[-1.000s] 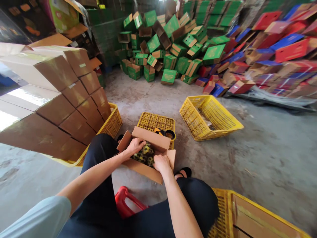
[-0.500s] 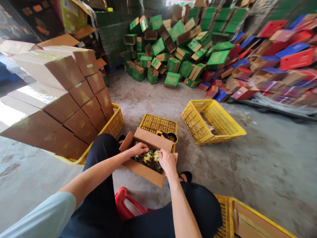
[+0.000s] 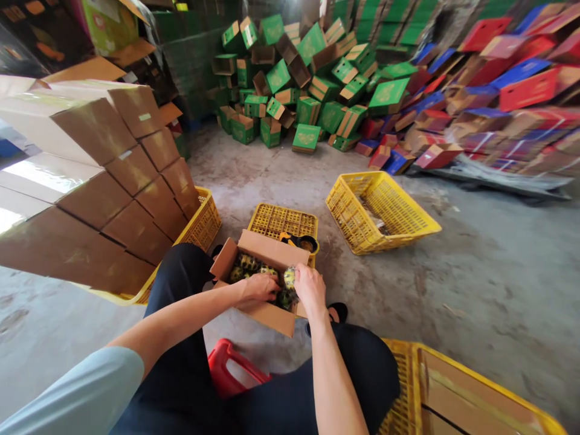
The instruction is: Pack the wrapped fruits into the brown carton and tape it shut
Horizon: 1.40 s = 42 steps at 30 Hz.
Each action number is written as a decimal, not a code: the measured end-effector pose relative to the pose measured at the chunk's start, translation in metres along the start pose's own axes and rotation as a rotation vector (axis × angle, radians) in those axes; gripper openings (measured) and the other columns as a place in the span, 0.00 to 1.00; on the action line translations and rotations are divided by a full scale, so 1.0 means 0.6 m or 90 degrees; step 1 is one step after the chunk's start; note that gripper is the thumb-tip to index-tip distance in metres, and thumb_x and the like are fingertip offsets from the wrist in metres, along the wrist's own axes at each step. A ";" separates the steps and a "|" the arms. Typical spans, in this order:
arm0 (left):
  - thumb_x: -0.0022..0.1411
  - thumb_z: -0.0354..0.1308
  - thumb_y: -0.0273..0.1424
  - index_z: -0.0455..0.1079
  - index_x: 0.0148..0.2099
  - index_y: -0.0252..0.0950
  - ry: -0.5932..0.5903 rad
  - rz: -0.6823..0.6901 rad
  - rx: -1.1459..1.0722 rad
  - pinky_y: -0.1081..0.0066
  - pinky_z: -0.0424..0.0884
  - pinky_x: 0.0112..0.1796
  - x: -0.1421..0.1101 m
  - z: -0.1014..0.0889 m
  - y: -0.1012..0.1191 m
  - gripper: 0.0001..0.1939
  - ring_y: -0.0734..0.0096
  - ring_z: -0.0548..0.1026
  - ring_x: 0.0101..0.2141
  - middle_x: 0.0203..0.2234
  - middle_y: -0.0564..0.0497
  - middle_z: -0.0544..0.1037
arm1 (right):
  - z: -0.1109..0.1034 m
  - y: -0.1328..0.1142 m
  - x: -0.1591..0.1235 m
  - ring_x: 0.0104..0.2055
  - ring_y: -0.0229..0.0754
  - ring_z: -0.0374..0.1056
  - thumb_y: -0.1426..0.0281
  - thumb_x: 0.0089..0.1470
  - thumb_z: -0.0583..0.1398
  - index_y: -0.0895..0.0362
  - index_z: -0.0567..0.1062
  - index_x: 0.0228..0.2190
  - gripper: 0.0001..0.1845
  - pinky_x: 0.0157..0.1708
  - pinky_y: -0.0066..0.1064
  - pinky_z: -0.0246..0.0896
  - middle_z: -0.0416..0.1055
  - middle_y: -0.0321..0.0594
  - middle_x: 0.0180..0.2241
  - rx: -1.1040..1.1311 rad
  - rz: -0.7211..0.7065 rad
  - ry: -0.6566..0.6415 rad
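An open cardboard box (image 3: 267, 316) sits between my knees, flaps spread. Inside it lie several round, yellow-and-black patterned pieces in clear wrap (image 3: 248, 262). My right hand (image 3: 310, 286), at the box's right side, pinches one yellow-and-black wrapped piece (image 3: 289, 277) just above the others. My left hand (image 3: 260, 287) reaches into the middle of the box, fingers curled down among the pieces; what its fingertips grip is hidden. Behind the box's far flap, a tape dispenser (image 3: 299, 241) rests on an upturned yellow crate (image 3: 283, 219).
Stacked cardboard boxes (image 3: 131, 181) fill a yellow crate at left. Another yellow crate (image 3: 383, 211) stands ahead right, and one holding cardboard (image 3: 480, 386) is at lower right. A red stool (image 3: 226, 368) is under me. Piled green boxes (image 3: 308, 109) and red-blue boxes (image 3: 498, 115) lie beyond.
My left hand has moved from the box's far side lower and nearer, uncovering pieces at the left. My right hand has lifted slightly with a wrapped piece. The view has shifted a little.
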<state>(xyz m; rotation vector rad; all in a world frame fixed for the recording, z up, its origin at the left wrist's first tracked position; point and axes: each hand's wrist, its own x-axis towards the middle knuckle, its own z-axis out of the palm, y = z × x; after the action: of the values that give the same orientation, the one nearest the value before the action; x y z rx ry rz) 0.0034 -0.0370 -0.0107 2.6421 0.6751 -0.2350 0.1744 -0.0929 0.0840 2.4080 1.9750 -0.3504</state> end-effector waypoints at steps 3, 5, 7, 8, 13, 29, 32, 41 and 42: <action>0.63 0.67 0.31 0.80 0.49 0.36 -0.040 -0.003 -0.005 0.68 0.74 0.51 0.016 0.013 -0.003 0.12 0.57 0.78 0.49 0.48 0.43 0.80 | 0.000 0.003 -0.003 0.46 0.45 0.76 0.71 0.72 0.50 0.54 0.79 0.45 0.16 0.40 0.30 0.58 0.81 0.47 0.43 0.002 0.014 -0.009; 0.60 0.70 0.31 0.79 0.50 0.34 -0.053 -0.012 -0.004 0.68 0.74 0.51 0.028 0.021 -0.003 0.16 0.56 0.79 0.50 0.49 0.41 0.80 | 0.003 0.004 -0.003 0.46 0.46 0.76 0.70 0.72 0.51 0.54 0.79 0.45 0.16 0.39 0.30 0.58 0.81 0.47 0.43 0.012 0.020 -0.019; 0.56 0.74 0.31 0.76 0.54 0.31 -0.053 -0.033 -0.001 0.67 0.74 0.51 0.038 0.024 -0.001 0.24 0.53 0.78 0.51 0.52 0.38 0.78 | 0.006 0.005 0.000 0.45 0.46 0.77 0.69 0.71 0.51 0.53 0.80 0.44 0.16 0.40 0.30 0.59 0.82 0.46 0.43 0.028 0.024 -0.027; 0.55 0.75 0.31 0.74 0.57 0.30 -0.051 -0.045 0.000 0.66 0.75 0.50 0.041 0.024 0.000 0.29 0.52 0.79 0.51 0.53 0.37 0.78 | 0.008 0.006 0.002 0.44 0.46 0.77 0.69 0.71 0.52 0.53 0.80 0.44 0.16 0.40 0.30 0.59 0.82 0.47 0.43 0.037 0.024 -0.028; 0.53 0.76 0.39 0.71 0.61 0.33 -0.041 -0.070 -0.003 0.67 0.77 0.45 0.034 0.012 0.003 0.36 0.55 0.80 0.45 0.49 0.41 0.79 | 0.016 0.016 0.011 0.43 0.45 0.78 0.72 0.68 0.54 0.55 0.82 0.41 0.15 0.39 0.28 0.61 0.83 0.48 0.41 0.138 0.002 -0.014; 0.74 0.48 0.27 0.72 0.61 0.41 0.064 -0.164 0.045 0.63 0.73 0.52 -0.014 0.020 -0.030 0.19 0.55 0.71 0.54 0.55 0.41 0.70 | 0.057 -0.019 -0.006 0.46 0.47 0.79 0.81 0.65 0.52 0.63 0.79 0.47 0.18 0.46 0.30 0.66 0.81 0.56 0.45 0.058 -0.063 -0.019; 0.72 0.50 0.27 0.72 0.60 0.40 0.065 -0.174 0.045 0.62 0.75 0.50 -0.013 0.023 -0.026 0.19 0.52 0.70 0.55 0.57 0.39 0.69 | 0.079 -0.048 -0.017 0.49 0.49 0.77 0.84 0.63 0.53 0.67 0.77 0.52 0.19 0.46 0.31 0.67 0.78 0.62 0.47 0.005 -0.057 -0.036; 0.69 0.55 0.26 0.69 0.65 0.40 0.086 -0.187 0.055 0.59 0.69 0.58 -0.037 0.003 -0.041 0.23 0.54 0.68 0.59 0.58 0.40 0.71 | 0.113 -0.081 0.018 0.54 0.59 0.73 0.79 0.65 0.52 0.69 0.81 0.49 0.20 0.50 0.44 0.68 0.73 0.70 0.50 -0.066 -0.020 -0.074; 0.69 0.54 0.25 0.68 0.66 0.38 0.096 -0.221 0.071 0.59 0.69 0.58 -0.049 -0.003 -0.048 0.24 0.52 0.68 0.59 0.59 0.38 0.71 | 0.114 -0.082 0.024 0.53 0.60 0.73 0.79 0.64 0.53 0.70 0.81 0.49 0.20 0.49 0.45 0.68 0.73 0.71 0.50 -0.065 -0.014 -0.081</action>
<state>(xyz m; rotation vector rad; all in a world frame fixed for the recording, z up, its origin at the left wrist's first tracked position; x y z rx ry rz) -0.0362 -0.0253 -0.0112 2.6512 1.2053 -0.1746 0.1180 -0.0790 0.0216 2.2446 1.9185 -0.3829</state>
